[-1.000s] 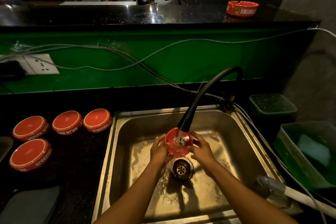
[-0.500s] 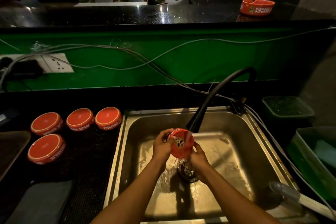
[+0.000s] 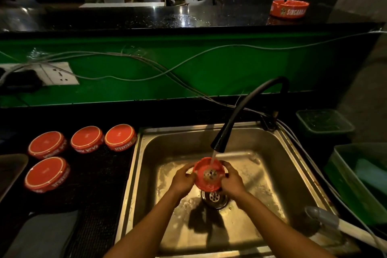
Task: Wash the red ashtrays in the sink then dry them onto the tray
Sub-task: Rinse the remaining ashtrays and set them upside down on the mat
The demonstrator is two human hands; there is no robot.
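A red ashtray (image 3: pixel 206 168) is held over the steel sink (image 3: pixel 270 174), just above the drain, with water from the black tap (image 3: pixel 218 143) running onto its middle. My left hand (image 3: pixel 182 180) grips its left rim and my right hand (image 3: pixel 231 180) grips its right rim. Several red ashtrays lie upside down on the dark counter left of the sink: one (image 3: pixel 120 137) nearest the sink, another (image 3: pixel 87 139) beside it, a third (image 3: pixel 47 144) further left, and one in front (image 3: pixel 47 174). Another red ashtray (image 3: pixel 290 8) stands upright on the raised bar top at the back right.
A grey tray edge (image 3: pixel 11 169) shows at the far left. Green plastic bins (image 3: pixel 356 182) stand right of the sink, with a grey-handled tool (image 3: pixel 326 220) at the sink's right front corner. Cables hang along the green wall past a socket (image 3: pixel 57 73). A grey cloth (image 3: pixel 41 234) lies at bottom left.
The ashtray has tipped from facing me on edge to a flatter tilt under the stream, and my right hand has shifted from beneath it to its right rim. My view has shifted.
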